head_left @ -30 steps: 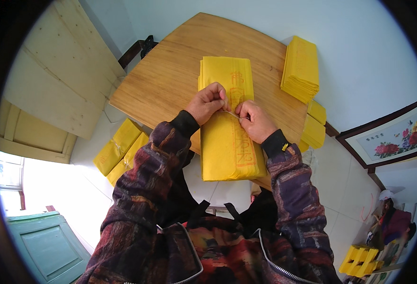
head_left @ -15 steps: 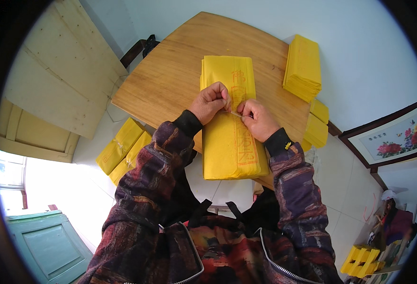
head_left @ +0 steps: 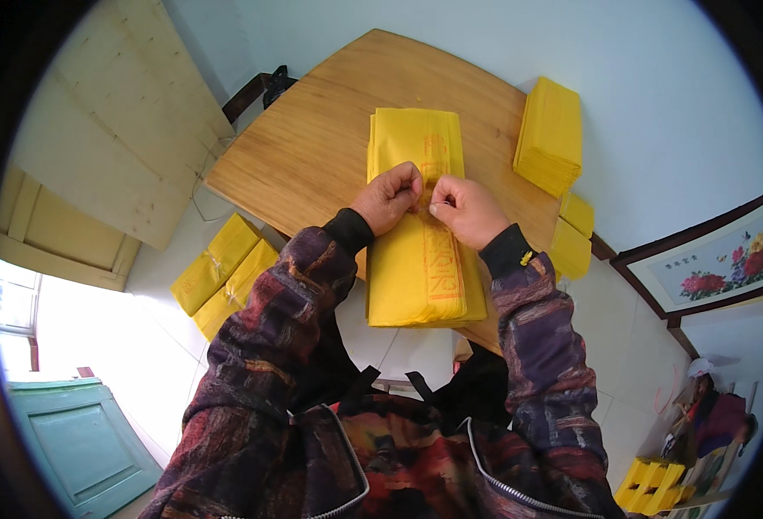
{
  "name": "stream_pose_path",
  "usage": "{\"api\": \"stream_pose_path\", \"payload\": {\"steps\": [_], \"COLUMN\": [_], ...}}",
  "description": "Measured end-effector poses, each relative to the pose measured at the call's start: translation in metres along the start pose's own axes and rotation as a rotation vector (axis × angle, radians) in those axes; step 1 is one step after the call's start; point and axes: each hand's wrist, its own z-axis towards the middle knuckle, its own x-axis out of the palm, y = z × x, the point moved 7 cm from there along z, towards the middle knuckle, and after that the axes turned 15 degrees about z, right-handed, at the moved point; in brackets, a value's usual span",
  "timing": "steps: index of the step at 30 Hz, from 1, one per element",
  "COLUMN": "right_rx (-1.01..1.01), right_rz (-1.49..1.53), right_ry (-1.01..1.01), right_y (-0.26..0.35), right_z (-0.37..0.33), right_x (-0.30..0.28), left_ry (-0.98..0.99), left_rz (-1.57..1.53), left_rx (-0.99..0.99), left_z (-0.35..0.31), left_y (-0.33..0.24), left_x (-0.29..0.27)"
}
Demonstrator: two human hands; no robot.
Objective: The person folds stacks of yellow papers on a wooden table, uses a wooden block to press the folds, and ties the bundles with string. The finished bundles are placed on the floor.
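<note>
A thick stack of yellow paper (head_left: 407, 281) with red printing down its face lies lengthwise in front of me, its near end jutting past the table edge. Over its middle, my left hand (head_left: 390, 197) is closed in a pinch, knuckles up. Just right of it my right hand (head_left: 470, 212) pinches too, thumb against bent forefinger. A thin pale string runs between the fingertips, hardly visible now. The two hands are close together but apart, low over the paper. How the string passes around the stack is hidden.
The wooden table (head_left: 304, 138) carries another yellow stack (head_left: 548, 134) at its right edge. More yellow bundles (head_left: 572, 238) sit lower beyond that edge. Tied yellow bundles (head_left: 217, 264) are at the left below the table. A framed flower picture (head_left: 719, 259) leans at the right wall.
Both hands have drawn slightly nearer each other, and the string between them shows less. The right fingers have curled in more tightly. The stack stays in place while the view shifts slightly.
</note>
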Motion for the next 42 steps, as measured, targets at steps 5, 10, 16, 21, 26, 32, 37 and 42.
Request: {"api": "stream_pose_path", "payload": {"steps": [5,10,16,21,26,32,37,42], "right_rx": [-0.147,0.068,0.066,0.118,0.14,-0.022,-0.046,0.04], "right_rz": [-0.213,0.349,0.448,0.472,0.473,0.16,0.102,0.207], "right_ry": [-0.091,-0.197,-0.208,-0.169,-0.06,-0.123,-0.177,-0.2], "right_y": [0.021,-0.009,-0.016,-0.013,-0.011,-0.013,-0.016,-0.016], "right_z": [0.007,0.002,0.0,-0.002,0.002,0.007,0.007,0.008], "right_x": [0.013,0.016,0.015,0.015,0.019,0.022,0.021,0.023], "left_ry": [0.01,-0.031,-0.077,-0.042,-0.036,-0.179,-0.297,-0.274], "left_rz": [-0.066,-0.043,-0.032,0.007,0.072,0.12,0.224,0.205], "left_rx": [-0.022,0.015,0.047,0.059,0.063,-0.001,0.01,-0.025], "left_z": [0.001,0.0,0.0,0.001,0.002,-0.003,-0.007,-0.007], "left_y": [0.002,0.001,0.001,0.003,0.004,0.005,0.003,0.003], "left_x": [-0.002,-0.005,-0.008,-0.005,-0.003,-0.008,-0.01,-0.009]}}
